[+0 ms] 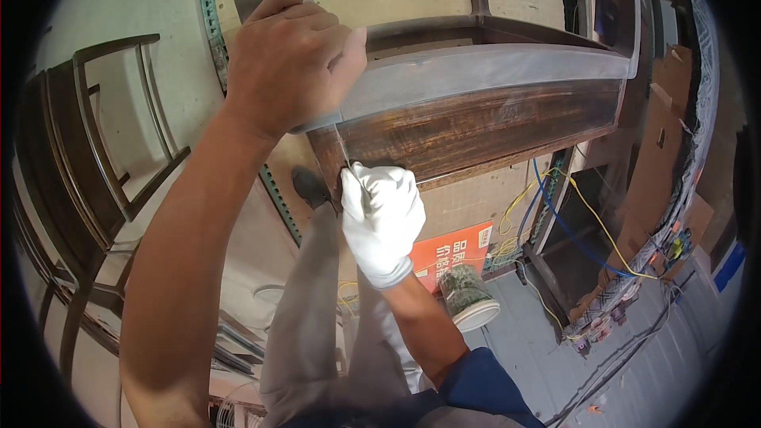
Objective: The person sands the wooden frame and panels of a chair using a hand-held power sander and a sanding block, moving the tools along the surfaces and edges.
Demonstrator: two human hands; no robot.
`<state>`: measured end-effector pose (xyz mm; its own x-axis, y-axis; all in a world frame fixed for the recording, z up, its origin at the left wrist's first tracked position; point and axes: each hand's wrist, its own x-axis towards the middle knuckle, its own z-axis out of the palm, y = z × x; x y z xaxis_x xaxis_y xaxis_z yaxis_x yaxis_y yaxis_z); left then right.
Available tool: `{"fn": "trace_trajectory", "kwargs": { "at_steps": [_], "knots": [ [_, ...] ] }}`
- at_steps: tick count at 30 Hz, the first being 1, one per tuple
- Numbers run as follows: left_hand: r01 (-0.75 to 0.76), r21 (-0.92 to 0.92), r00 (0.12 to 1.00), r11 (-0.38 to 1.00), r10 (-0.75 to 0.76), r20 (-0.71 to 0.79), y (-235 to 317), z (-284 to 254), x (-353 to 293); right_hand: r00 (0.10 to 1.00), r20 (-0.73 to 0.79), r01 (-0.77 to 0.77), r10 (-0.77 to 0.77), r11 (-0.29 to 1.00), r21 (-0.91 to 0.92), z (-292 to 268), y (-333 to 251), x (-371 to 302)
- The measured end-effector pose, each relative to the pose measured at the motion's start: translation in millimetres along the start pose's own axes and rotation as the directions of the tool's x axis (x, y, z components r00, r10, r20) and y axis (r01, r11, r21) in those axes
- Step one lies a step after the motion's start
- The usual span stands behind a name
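Observation:
A dark wooden furniture frame [491, 123] lies across the view in front of me, with a greyish, dull rail [491, 71] above a brown grained panel. My bare left hand [293, 63] is closed over the rail's left end, its fingers curled. Below it, my right hand [384, 210] wears a white glove and is closed at the panel's left edge. A thin, pale sliver [344, 149] sticks up from the gloved fingers along the joint between panel and end piece. What the glove grips is mostly hidden.
Dark wooden chairs [95, 135] stand at the left. Under the frame are a red printed sheet [468, 246] and a tipped clear tub [468, 293] with a white rim. Blue and yellow cords [587, 230] trail at the right beside brown cardboard [654, 166]. My shoe [309, 186] is near the frame.

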<state>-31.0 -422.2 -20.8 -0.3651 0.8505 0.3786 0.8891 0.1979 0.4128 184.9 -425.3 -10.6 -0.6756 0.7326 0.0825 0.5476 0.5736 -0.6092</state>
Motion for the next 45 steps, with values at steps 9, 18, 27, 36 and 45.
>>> {"fn": "trace_trajectory", "kwargs": {
  "at_steps": [9, 18, 27, 36, 45],
  "knots": [
    [-0.018, 0.001, 1.0, 1.0, 0.018, -0.024, -7.7, -3.2, 4.0, 0.983, 0.135, -0.117, 0.125, 0.991, -0.067, -17.6, -4.4, -1.8],
    [0.007, 0.02, 0.999, 1.0, -0.008, 0.052, -1.0, -8.4, -2.1, 0.966, 0.209, -0.168, 0.153, 0.984, 0.052, -22.6, -7.8, 14.2],
    [-0.003, 0.044, 0.999, 0.999, 0.0, 0.053, -3.4, -12.4, -8.7, 0.956, 0.265, 0.166, -0.128, 0.978, -0.127, -70.0, 26.2, 50.8],
    [0.315, 0.255, 0.913, 0.914, -0.219, -0.344, 14.3, 0.0, -7.3, 0.368, 0.383, 0.924, -0.847, 0.289, -0.249, -77.7, 84.4, 162.9],
    [0.908, -0.416, 0.024, 0.044, -0.998, -0.053, 152.7, 52.2, -85.7, 0.153, 0.294, 0.987, -0.944, 0.132, -0.09, -50.8, 102.3, 184.6]
  ]
}}
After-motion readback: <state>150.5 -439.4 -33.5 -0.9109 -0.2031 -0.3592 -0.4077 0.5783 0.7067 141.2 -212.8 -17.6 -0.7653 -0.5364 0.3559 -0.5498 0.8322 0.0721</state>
